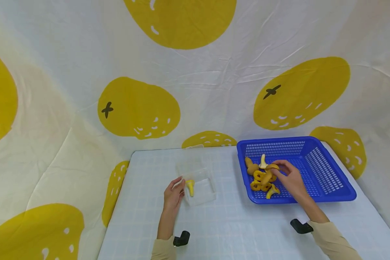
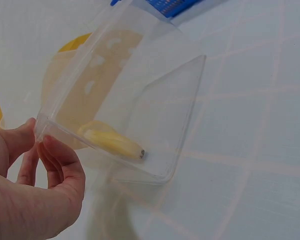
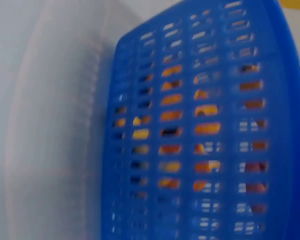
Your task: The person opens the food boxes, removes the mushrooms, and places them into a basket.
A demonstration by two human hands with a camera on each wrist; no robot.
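My left hand (image 1: 173,195) pinches the left wall of a clear plastic box (image 1: 204,198), thumb on one side and fingers on the other. Inside the box lies one yellow mushroom (image 1: 190,187), also visible through the wall in the left wrist view. Its clear lid (image 1: 189,165) is folded back behind it. Over the left half of a blue basket (image 1: 325,198), my right hand (image 1: 292,180) grips a brownish-orange mushroom (image 1: 272,167) by its cap between thumb and fingers. Below it are several yellow and tan mushrooms (image 1: 256,185). The right wrist view shows only the basket's slotted side, hiding the hand.
The box and basket stand on a table (image 1: 234,231) with a pale checked cover, the basket at the far right edge. A white cloth (image 1: 211,97) with yellow fruit prints hangs behind. Black wrist mounts (image 1: 182,238) stick out from both sleeves.
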